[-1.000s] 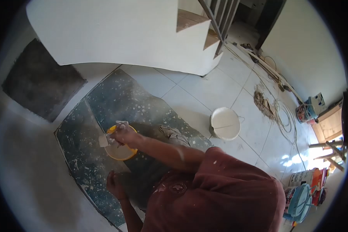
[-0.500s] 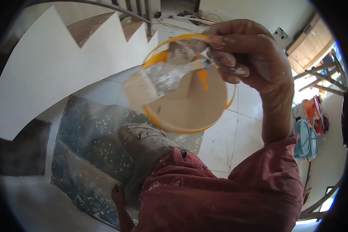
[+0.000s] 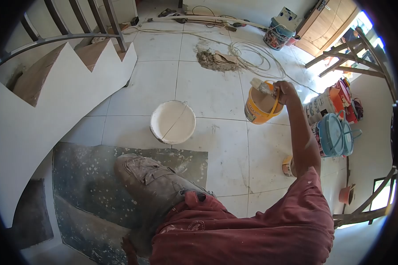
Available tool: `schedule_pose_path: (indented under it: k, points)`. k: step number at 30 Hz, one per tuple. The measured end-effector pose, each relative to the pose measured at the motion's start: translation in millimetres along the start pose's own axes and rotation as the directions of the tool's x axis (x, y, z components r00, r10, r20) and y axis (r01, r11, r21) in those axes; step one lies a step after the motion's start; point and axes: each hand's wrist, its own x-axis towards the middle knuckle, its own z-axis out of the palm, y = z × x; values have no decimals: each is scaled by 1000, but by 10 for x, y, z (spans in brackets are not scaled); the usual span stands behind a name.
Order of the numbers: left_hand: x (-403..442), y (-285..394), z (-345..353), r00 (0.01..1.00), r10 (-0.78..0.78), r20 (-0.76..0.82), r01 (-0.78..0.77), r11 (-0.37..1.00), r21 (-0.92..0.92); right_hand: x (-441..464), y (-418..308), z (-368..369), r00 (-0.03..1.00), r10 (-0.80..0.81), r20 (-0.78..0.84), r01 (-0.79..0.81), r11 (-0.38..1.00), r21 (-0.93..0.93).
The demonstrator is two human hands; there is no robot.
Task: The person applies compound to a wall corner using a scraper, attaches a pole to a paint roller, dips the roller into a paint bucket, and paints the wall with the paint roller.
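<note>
Yellow bucket (image 3: 256, 114) is, in the head view, out over the floor tiles (image 3: 223, 152) at the right hand (image 3: 286, 92), which grips a brush (image 3: 262, 86) and seemingly the bucket's handle. Tilting could spill the pale mix (image 3: 264, 103). The bucket looks labelled, part-filled. Whether the left hand (image 3: 129, 247) is open, I cannot tell.

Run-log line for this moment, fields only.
right grip: holds yellow bucket, paintbrush | left grip: beside trouser leg | white bucket: on tiled floor

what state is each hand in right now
Left hand: too dim to tell open from closed.
Right hand: closed, holding the yellow bucket and brush.
</note>
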Motion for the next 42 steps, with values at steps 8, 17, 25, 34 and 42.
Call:
schedule_pose_path:
  k: [8, 17, 25, 34, 42]
  points:
    - [-218, -209, -303, 977, -60, 203, 38, 993, 112, 914, 865, -923, 973, 130, -189, -97, 980, 172]
    - [12, -142, -941, 992, -110, -66, 77, 923, -377, 1355, 1576, -1334, 834, -35, -551, 41, 999, -2]
    - [235, 551, -991, 987, 54, -152, -118, 884, -453, -755, 2431, 1836, 950, 9, 313, -63, 985, 161]
    - [161, 814, -876, 985, 139, -107, -172, 882, -438, -1435, 1776, 2855, 794, 221, 566, -518, 733, 440]
    - [277, 316, -562, 994, -86, -69, 43, 876, -481, -424, 849, 2130, 795, 100, 599, -518, 626, 583]
